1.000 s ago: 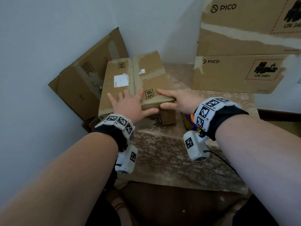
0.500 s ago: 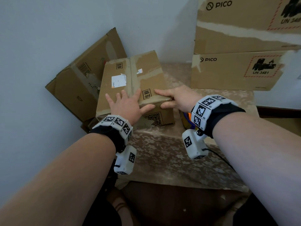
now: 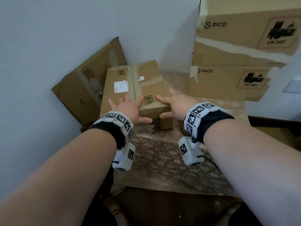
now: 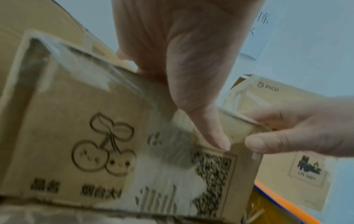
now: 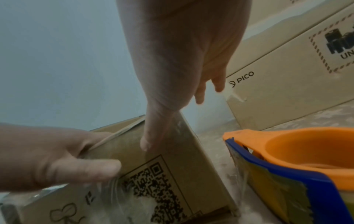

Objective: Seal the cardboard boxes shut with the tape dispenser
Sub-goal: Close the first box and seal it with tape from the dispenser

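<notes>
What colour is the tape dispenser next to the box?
The tape dispenser is orange with a blue edge, seen best in the right wrist view.

A small cardboard box (image 3: 136,90) sat on the tabletop (image 3: 162,160), which was covered with a pale flower-patterned cloth. The left hand (image 3: 130,110) lay flat on the near part of the box's top, fingers spread, thumb down over the near face. The right hand (image 3: 175,105) rested on the box's near right corner, fingers straight on top, thumb against the near face beside a printed QR code. A white label and a strip of old tape marked the box's top. A flattened carton (image 3: 88,85) leaned against the wall to the left. Two PICO boxes (image 3: 228,82) stood stacked at the far right.
</notes>
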Available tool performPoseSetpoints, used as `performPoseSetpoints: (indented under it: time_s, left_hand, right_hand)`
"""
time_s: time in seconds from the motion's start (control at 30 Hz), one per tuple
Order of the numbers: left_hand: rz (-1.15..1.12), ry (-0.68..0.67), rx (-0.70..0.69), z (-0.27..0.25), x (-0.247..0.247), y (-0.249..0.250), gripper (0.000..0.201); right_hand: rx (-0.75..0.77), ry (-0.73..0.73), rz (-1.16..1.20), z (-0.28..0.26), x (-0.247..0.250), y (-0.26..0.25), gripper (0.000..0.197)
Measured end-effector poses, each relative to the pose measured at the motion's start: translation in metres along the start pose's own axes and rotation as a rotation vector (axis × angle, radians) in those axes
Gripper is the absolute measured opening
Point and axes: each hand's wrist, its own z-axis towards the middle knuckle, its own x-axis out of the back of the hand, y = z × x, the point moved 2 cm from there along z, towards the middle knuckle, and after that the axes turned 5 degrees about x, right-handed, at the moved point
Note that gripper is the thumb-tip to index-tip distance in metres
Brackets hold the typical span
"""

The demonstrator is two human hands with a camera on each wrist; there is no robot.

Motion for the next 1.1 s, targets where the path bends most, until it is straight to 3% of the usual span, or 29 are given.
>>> performPoseSetpoints:
  time_s: [0.2,0.43,0.6,0.73,1.1]
  left_hand:
    - [-0.073,-0.015,-0.079,-0.009,0.003,-0.048,0.073]
    - [-0.251,-0.055,0.029,-0.017,-0.02,-0.114,0.075]
    - [-0.247,-0.048,-0.016,-0.012,-0.016,-0.118,0.075]
    - [-0.177,-0.123,-0.059,-0.005,-0.01,-0.116,0.076]
    - [-0.241,-0.015,-0.188,0.002,-0.025,-0.125,0.071]
  right_hand:
    - [-0.06,0.001,-0.142,-0.001,0.008,-0.021,0.081]
    - [-0.031,-0.016,-0.221,0.01,0.008,-0.054,0.081]
    - [0.068,-0.006,-0.18,0.024,-0.002,-0.087,0.075]
    - [0.088,0.005,-0.149,0.037,-0.011,-0.104,0.075]
    - [-0.06,0.07,-0.19,0.058,-0.025,-0.134,0.092]
